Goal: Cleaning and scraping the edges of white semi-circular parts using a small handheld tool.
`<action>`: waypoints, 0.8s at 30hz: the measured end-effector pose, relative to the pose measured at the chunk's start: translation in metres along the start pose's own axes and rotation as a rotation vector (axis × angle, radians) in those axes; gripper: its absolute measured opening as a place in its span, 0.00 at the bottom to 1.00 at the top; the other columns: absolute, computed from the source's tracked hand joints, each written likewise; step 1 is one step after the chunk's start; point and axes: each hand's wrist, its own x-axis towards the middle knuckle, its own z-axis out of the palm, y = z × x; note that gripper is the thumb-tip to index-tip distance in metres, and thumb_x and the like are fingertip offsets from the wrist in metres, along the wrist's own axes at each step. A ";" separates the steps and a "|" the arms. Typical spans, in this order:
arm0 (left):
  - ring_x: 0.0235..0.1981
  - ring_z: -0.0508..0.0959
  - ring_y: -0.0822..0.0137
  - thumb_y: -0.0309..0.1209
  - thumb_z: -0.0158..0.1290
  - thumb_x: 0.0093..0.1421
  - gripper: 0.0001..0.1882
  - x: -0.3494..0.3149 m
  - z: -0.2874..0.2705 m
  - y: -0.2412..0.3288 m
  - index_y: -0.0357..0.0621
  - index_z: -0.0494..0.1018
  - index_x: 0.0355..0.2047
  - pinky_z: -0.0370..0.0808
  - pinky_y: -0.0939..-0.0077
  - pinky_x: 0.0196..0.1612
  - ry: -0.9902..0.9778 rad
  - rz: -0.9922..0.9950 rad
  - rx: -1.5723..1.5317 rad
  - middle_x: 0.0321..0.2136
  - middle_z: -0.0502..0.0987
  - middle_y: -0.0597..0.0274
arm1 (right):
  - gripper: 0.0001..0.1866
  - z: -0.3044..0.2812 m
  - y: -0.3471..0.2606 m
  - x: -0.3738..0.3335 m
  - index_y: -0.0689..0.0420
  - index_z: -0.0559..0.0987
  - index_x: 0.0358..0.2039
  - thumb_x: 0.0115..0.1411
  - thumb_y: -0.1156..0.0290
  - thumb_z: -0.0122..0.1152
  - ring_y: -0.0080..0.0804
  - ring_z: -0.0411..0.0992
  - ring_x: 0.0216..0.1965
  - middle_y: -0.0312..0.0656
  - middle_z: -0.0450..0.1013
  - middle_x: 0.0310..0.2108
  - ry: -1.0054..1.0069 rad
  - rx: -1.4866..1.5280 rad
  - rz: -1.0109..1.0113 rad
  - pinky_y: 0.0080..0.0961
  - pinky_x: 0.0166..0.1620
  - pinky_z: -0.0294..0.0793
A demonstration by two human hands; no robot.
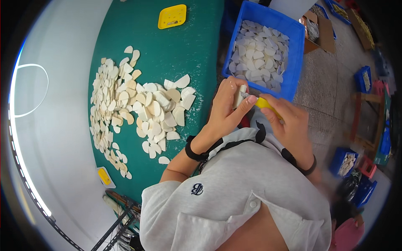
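Note:
My left hand (pixel 226 111) pinches a small white piece (pixel 238 97) between thumb and fingers, near the front edge of the blue bin. Wrapped round the yellow handle of a small hand tool (pixel 269 108) is my right hand (pixel 291 125). The tool's working end points at the white piece by my left thumb; its exact kind is hidden. Flat white half-round pieces (pixel 161 111) lie heaped on the green table (pixel 184 50) to my left. More such pieces (pixel 259 54) fill the blue bin (pixel 296 62) ahead of my hands.
On the table's far part sits a yellow tray (pixel 172 16); white crumbs dust the surface near the heap. A yellow and white object (pixel 104 177) rests at the table's left edge. Cardboard boxes (pixel 322 35) and smaller blue bins (pixel 343 161) stand on the floor to the right.

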 end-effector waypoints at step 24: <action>0.27 0.61 0.77 0.48 0.42 0.61 0.18 0.086 0.197 0.022 0.45 0.66 0.27 0.60 0.82 0.30 -0.293 -0.428 -0.553 0.25 0.63 0.69 | 0.11 -0.135 0.150 -0.065 0.54 0.79 0.41 0.59 0.67 0.59 0.28 0.71 0.18 0.39 0.74 0.23 0.363 0.048 0.151 0.21 0.21 0.66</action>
